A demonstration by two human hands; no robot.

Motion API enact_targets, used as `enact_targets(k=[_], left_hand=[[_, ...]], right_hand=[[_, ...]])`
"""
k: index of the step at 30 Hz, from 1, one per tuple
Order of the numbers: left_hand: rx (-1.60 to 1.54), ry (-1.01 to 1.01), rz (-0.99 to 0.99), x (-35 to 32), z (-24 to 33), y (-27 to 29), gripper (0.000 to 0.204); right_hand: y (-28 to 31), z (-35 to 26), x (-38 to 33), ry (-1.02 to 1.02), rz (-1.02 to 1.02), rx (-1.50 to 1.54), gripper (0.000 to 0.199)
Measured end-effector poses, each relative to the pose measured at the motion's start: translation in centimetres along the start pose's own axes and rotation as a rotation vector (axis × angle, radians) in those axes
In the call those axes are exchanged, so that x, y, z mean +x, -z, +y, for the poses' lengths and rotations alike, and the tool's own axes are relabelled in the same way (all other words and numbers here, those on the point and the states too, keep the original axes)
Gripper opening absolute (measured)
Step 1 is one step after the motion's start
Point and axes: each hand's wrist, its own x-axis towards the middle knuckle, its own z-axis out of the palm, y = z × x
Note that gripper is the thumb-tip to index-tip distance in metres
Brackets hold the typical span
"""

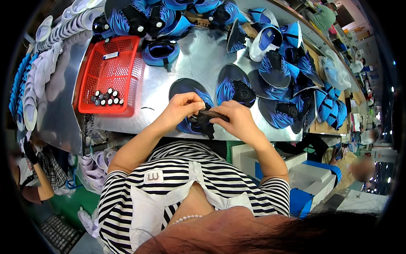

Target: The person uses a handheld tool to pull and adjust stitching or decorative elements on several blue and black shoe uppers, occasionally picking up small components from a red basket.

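Observation:
In front of me, near the table's front edge, lies a blue and black shoe upper [185,87]. My left hand [179,111] is over its right side, thumb and fingertips pinched together on something small and pale that I cannot make out. Close beside it, my right hand [237,120] is closed around a slim dark tool [219,115] whose tip points at the left fingertips. The tool's exact kind is unclear. Black parts of the upper hang below both hands. A second blue and black upper [234,86] lies just beyond my right hand.
To the left stands a red plastic basket [134,70] with several small black-and-white round knobs [111,100] and a white-blue tube [111,55]. Blue shoe uppers [275,70] are heaped right and at the back. White shoe parts [44,70] line the far left. Other people work nearby.

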Motion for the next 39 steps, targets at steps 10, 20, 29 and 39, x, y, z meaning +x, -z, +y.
enact_targets(k=[10,20,29,39], left_hand=[[0.688,-0.374,0.188,-0.9,0.7,-2.2,0.013],[-0.342,0.226,-0.147,-1.3,0.8,0.9,0.021],[-0.556,0.080,0.100,-1.3,1.7,-0.3,0.016],[0.053,0.054,0.032,-0.3,0.3,-1.0,0.022]], right_hand=[[-0.3,-0.5,-0.5,-0.121,0.007,-0.038,0.053],[-1.3,4.4,0.0,0.149,0.225,-0.427,0.016],[-3.0,0.3,2.0,0.137,0.427,0.066,0.021],[-4.5,0.9,2.4,-0.361,0.339,1.026,0.014]])
